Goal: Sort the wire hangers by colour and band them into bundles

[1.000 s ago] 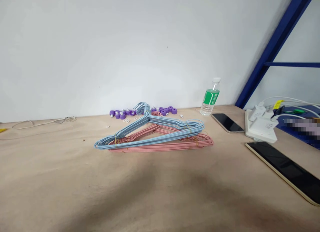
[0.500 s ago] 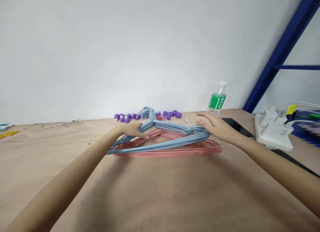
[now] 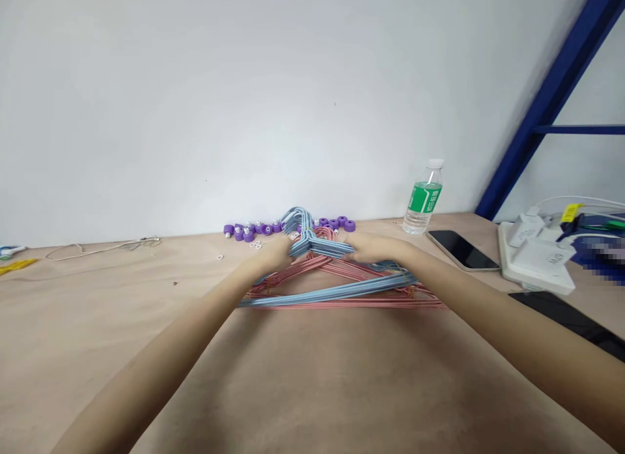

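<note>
"When you looked over the tabletop (image 3: 122,369), what lay on it?"

"Its surface was a tan covering. Near the middle, a bundle of blue wire hangers (image 3: 336,292) lay across a bundle of pink wire hangers (image 3: 371,303), with purple plastic pieces (image 3: 249,233) behind them, close to the white wall (image 3: 195,115)."

"And the hands?"

"The left hand (image 3: 276,253) and the right hand (image 3: 378,249) sat either side of the hanger necks, each grip clamped on the blue wire hangers."

"What else did the room show?"

"On the right stood a water bottle (image 3: 422,203), beside a phone (image 3: 461,250) and a white power strip (image 3: 505,265). A blue steel frame (image 3: 541,115) rose against the wall."
</note>
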Demonstrator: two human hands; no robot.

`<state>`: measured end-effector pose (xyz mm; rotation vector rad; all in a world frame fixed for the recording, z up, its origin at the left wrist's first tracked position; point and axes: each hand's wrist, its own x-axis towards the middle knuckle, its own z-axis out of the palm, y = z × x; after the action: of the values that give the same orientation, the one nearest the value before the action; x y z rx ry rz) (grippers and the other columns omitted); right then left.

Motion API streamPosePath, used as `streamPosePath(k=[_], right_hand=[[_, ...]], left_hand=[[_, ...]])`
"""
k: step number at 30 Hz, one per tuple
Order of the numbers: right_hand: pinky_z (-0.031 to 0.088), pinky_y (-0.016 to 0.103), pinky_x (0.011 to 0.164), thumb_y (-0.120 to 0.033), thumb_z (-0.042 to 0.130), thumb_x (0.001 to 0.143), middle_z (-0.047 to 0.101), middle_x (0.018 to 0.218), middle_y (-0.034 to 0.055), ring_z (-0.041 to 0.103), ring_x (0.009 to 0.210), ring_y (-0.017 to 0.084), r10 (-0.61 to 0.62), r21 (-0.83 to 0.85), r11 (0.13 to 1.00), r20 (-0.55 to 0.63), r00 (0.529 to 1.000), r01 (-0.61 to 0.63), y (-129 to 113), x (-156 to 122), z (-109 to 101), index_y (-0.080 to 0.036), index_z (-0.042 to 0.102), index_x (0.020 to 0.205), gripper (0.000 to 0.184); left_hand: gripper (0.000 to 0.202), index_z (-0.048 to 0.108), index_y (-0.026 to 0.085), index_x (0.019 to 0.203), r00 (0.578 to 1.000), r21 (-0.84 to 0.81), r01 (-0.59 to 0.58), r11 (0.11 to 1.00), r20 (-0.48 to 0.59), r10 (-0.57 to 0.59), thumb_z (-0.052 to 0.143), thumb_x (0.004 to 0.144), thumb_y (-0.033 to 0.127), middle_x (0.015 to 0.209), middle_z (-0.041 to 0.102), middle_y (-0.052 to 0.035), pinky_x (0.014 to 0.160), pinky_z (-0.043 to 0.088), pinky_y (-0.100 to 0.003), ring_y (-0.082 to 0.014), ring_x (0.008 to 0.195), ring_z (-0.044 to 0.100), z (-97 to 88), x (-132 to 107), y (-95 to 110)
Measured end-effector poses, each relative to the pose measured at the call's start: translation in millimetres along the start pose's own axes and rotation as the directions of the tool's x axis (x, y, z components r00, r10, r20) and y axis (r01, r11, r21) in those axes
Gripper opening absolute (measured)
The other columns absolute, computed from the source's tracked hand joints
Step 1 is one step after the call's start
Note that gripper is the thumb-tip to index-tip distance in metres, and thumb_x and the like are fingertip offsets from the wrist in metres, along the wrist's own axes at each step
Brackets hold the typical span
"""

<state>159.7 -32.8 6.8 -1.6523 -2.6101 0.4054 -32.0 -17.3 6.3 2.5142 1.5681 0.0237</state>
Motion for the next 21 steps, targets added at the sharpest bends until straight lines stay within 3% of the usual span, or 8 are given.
streamPosePath(k=[5, 10, 14, 18, 21], right_hand=[[0.04, 0.019, 0.062, -0.009, 0.041, 0.082, 0.064, 0.095, 0.0074, 0.058, 0.083, 0.017, 0.016, -0.005, 1.0, 0.012, 1.0, -0.016, -11, -13, -9, -0.015, 0.056, 0.095, 0.021], [0.04, 0.019, 0.065, -0.009, 0.046, 0.079, 0.064, 0.093, 0.006, 0.058, 0.082, 0.016, 0.001, 0.004, 1.0, -0.015, 1.0, -0.001, -14, -11, -7, -0.016, 0.058, 0.092, 0.019], [0.04, 0.021, 0.058, -0.016, 0.045, 0.082, 0.064, 0.077, 0.0054, 0.058, 0.068, 0.016, 0.021, 0.009, 1.0, -0.036, 0.999, -0.021, -12, -9, -10, -0.015, 0.06, 0.081, 0.016], [0.04, 0.021, 0.057, -0.022, 0.039, 0.086, 0.064, 0.082, 0.0065, 0.058, 0.07, 0.015, 0.008, 0.014, 1.0, -0.074, 0.997, -0.007, -16, -19, -27, -0.015, 0.059, 0.085, 0.021], [0.04, 0.02, 0.057, -0.02, 0.037, 0.086, 0.063, 0.088, 0.0054, 0.058, 0.071, 0.014, -0.034, 0.055, 0.998, -0.112, 0.993, 0.04, -27, -37, -38, -0.016, 0.057, 0.093, 0.022]], left_hand=[[0.016, 0.059, 0.014, 0.079, 0.999, -0.006, 0.04, 0.999, 0.003, -0.04, 0.044, 0.077, 0.019, 0.07, 0.061, -0.0049, 0.052, 0.035, -0.024, -0.0156, 0.06, 0.053, -11.9, -12, 3], [0.014, 0.058, 0.013, 0.084, 1.0, 0.005, 0.02, 1.0, 0.01, -0.02, 0.05, 0.074, 0.01, 0.077, 0.062, -0.0042, 0.063, 0.04, -0.026, -0.0153, 0.07, 0.055, -4.7, 1, 1], [0.008, 0.057, 0.012, 0.076, 0.999, -0.018, 0.042, 0.999, -0.03, -0.042, 0.051, 0.076, 0.017, 0.076, 0.061, -0.0066, 0.064, 0.042, -0.029, -0.0168, 0.07, 0.056, -5.8, 9, -2], [0.012, 0.057, 0.014, 0.073, 0.995, -0.125, 0.053, 0.991, -0.075, -0.063, 0.045, 0.076, 0.016, 0.079, 0.063, -0.0082, 0.055, 0.042, -0.024, -0.0167, 0.067, 0.059, -31.4, -8, 3], [0.012, 0.056, 0.015, 0.076, 0.999, -0.262, 0.029, 0.965, -0.037, -0.04, 0.047, 0.078, 0.023, 0.081, 0.064, -0.0058, 0.048, 0.042, -0.02, -0.0144, 0.064, 0.06, -57.5, -36, 15]])
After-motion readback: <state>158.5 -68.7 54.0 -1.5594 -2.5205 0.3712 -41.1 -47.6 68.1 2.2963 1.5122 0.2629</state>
